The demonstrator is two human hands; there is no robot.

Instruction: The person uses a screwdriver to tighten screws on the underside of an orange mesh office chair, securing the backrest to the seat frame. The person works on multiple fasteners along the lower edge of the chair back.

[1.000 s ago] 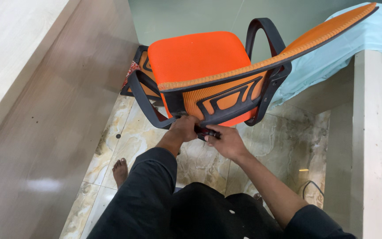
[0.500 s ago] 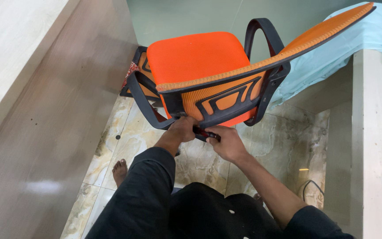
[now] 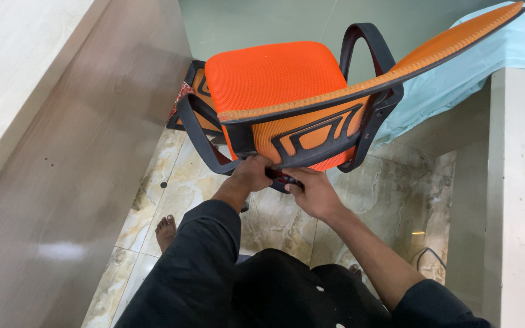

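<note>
An orange mesh office chair (image 3: 274, 79) with a black frame and armrests stands in front of me, its backrest (image 3: 311, 136) facing me. My left hand (image 3: 251, 173) grips the lower edge of the backrest frame. My right hand (image 3: 311, 191) is closed around a small dark red and black tool, mostly hidden, pressed to the underside of the backrest. Both hands meet at the same spot under the backrest. What the tool's tip touches is hidden by my fingers.
A second orange and black chair part (image 3: 192, 97) lies on the marble floor (image 3: 171, 182) behind the chair. A wooden panel (image 3: 74, 152) slopes at left. A pale blue cloth (image 3: 493, 54) drapes over a light counter (image 3: 521, 182) at right. My bare foot (image 3: 166, 231) rests on the floor.
None of note; both hands stay at the underside of the backrest, with only a slight shift of the fingers.
</note>
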